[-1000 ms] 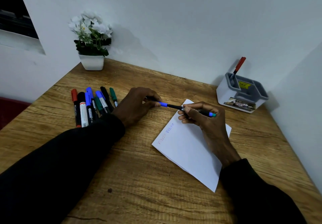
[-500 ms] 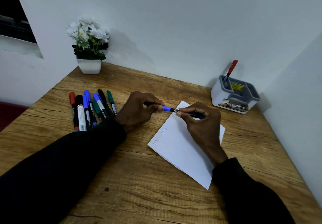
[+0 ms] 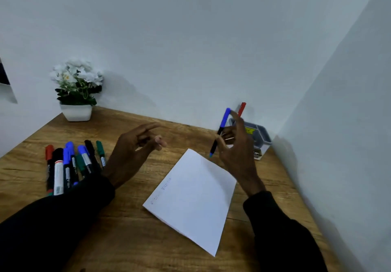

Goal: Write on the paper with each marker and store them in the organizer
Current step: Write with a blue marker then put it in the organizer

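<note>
My right hand (image 3: 237, 149) pinches a capped blue marker (image 3: 222, 126), tilted nearly upright, just in front of the grey-and-white organizer (image 3: 263, 139) at the back right. A red marker (image 3: 241, 109) stands in the organizer. My left hand (image 3: 135, 149) hovers above the desk with fingers loosely spread and holds nothing. The white paper (image 3: 192, 197) lies between my hands, with faint writing near its left edge. A row of several markers (image 3: 72, 166), red, black, blue and green, lies on the desk at the left, partly hidden by my left sleeve.
A white pot of white flowers (image 3: 76, 94) stands in the desk's back left corner. Walls close the wooden desk (image 3: 127, 240) at the back and the right, close behind the organizer.
The cap is now on the blue marker. My left hand let go and drew back, open. My right hand lifted the marker off the paper towards the organizer. The camera tilted up.
</note>
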